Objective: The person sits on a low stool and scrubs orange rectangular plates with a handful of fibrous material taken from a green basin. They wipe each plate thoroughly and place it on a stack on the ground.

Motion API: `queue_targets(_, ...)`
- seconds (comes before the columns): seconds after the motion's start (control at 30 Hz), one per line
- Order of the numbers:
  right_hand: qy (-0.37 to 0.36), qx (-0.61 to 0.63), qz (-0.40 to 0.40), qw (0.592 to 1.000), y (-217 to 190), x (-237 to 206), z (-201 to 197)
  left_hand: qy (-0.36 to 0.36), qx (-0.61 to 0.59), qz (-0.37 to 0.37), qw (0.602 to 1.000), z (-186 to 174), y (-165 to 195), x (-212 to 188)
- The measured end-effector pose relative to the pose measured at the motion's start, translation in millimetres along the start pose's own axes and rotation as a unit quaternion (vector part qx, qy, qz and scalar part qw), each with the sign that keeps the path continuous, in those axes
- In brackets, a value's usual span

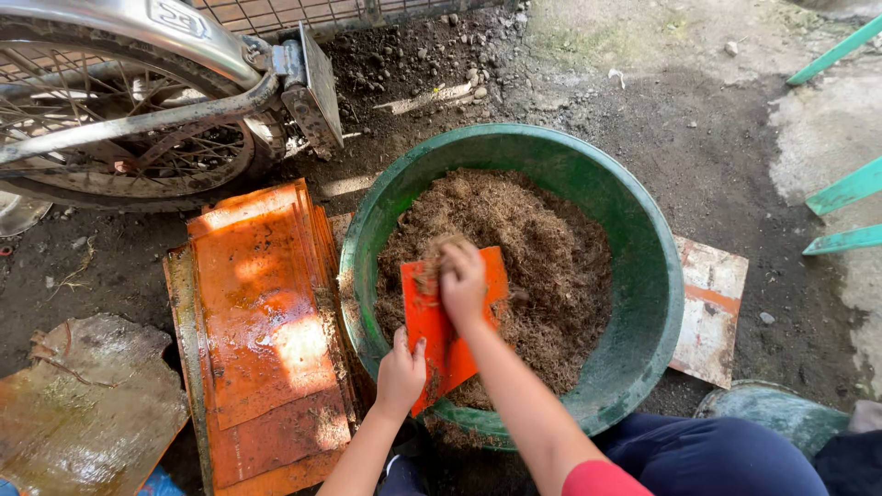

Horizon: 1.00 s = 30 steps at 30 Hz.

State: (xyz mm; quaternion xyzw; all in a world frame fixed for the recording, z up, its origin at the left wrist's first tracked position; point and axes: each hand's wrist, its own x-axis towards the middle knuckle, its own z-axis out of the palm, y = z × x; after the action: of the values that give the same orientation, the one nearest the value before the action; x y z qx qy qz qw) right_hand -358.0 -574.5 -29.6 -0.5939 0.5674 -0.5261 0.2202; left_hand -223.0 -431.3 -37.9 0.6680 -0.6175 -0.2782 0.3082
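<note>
A big green basin (643, 230) stands on the dirt ground, filled with brown fibrous material (533, 230). My left hand (401, 370) grips the lower edge of an orange flat tile (432, 321) that slants into the basin. My right hand (461, 280) rests on the tile's upper part, fingers closed over a clump of the brown fibre. My right forearm crosses the basin's near rim.
A stack of orange tiles (262, 340) lies left of the basin. A motorbike wheel (119, 129) and metal frame stand at the upper left. A worn tile (709, 312) pokes out from under the basin's right side. Green bars (845, 193) are at the right edge.
</note>
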Motion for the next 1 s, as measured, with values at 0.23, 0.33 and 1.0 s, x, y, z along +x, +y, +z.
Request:
queue_targets(0.23, -0.004, -0.064, 0.085, 0.994, 53, 65, -84, -0.135, 0.026, 0.067, 0.988, -5, 12, 6)
queue_targets(0.33, -0.092, -0.036, -0.031, 0.995, 32, 65, -93, -0.088, 0.013, 0.169, 0.982, 2, 21, 15)
queue_targets(1.0, 0.033, 0.353, 0.381, 0.854, 115, 57, -200, -0.142, -0.113, -0.054, 0.982, -12, 14, -16)
